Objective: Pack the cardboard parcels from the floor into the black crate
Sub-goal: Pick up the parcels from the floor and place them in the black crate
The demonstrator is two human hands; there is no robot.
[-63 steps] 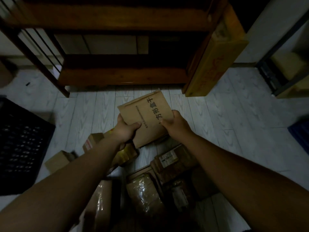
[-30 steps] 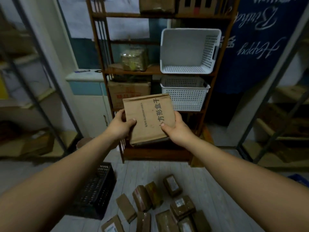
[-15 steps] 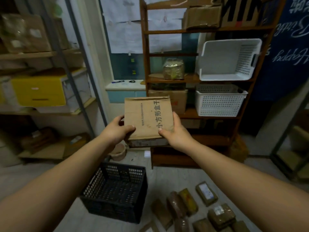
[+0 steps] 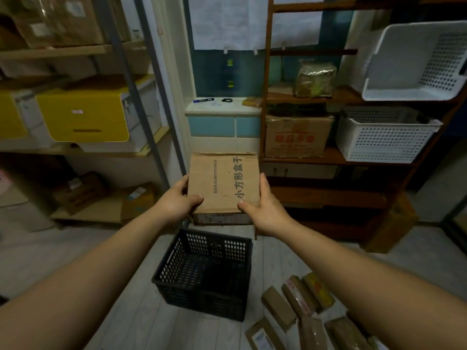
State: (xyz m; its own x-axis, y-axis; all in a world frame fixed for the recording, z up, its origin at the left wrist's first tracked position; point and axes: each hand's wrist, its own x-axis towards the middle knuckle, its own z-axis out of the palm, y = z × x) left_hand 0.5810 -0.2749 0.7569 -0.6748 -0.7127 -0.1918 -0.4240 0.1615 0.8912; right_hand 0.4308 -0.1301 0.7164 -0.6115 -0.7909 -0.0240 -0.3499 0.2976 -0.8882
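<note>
Dim storeroom, pale plank floor (image 4: 141, 322). Left: metal rack (image 4: 121, 54) with wooden boards, holding yellow bins (image 4: 83, 114) at mid level and cartons (image 4: 58, 18) above and below. Centre: white sill (image 4: 222, 108) over blue tiles (image 4: 214, 126), paper sheets (image 4: 227, 21) hung over the window. Right: brown wooden shelf (image 4: 328, 157) carrying two white perforated baskets (image 4: 386, 137), the upper one tilted, plus a printed carton (image 4: 295, 137) and a wrapped bundle (image 4: 316, 79). Dark blue cloth at far right.

Brown cardboard parcel (image 4: 223, 184) printed with black characters; black lattice-walled crate (image 4: 204, 274) at 6 o'clock; white perforated baskets (image 4: 386, 137) at 3 o'clock; yellow box (image 4: 83, 114) at 9 o'clock; pale grey plank floor (image 4: 141, 322)
</note>
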